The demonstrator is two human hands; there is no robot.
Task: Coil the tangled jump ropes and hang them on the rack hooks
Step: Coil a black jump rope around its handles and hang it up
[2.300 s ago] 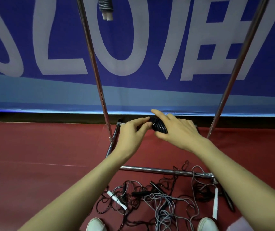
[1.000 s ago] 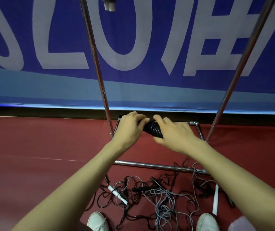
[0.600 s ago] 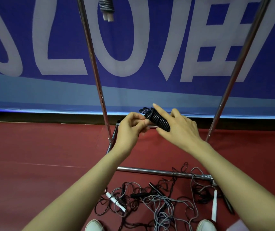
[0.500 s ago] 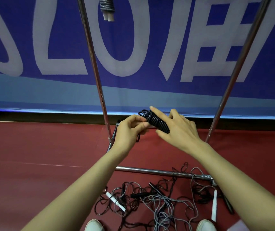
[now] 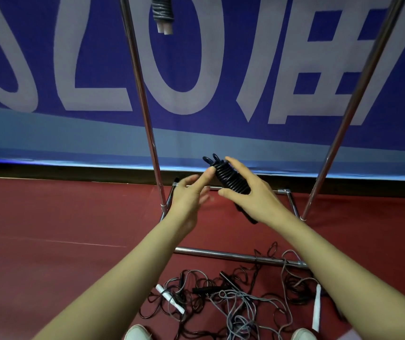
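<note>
**Black coil in one hand, low at the rack**

From my remote seat I see the black coiled rope (image 5: pixel 231 179) held up in front of the rack's (image 5: pixel 143 99) lower part, between its two chrome uprights and above the red floor (image 5: pixel 49 229). The right hand (image 5: pixel 254 196) grips it: the thumb lies under the wound turns and the fingers reach over the far side, clamped on the bundle. A few small loops poke out of the upper end, and a dark end sticks out below the palm.

The left hand (image 5: pixel 188 198) is just beside it, fingers apart and mostly straight, gripping nothing. Its forefinger tip seems to touch the upper end of the coil; the hand is a little blurred, so I cannot be sure of contact.

At the top edge of my view a grey coiled rope (image 5: pixel 162 11) hangs from above, its white handle ends pointing down; I cannot see what it hangs from.

Down by the shoes (image 5: pixel 137 333), the tangled ropes (image 5: pixel 236 299) lie on the floor in front of the rack's near base bar (image 5: pixel 233 255), black and grey cords mixed, with white handles at the left and right of the heap. A blue banner (image 5: pixel 221 69) with pale lettering fills the background.
</note>
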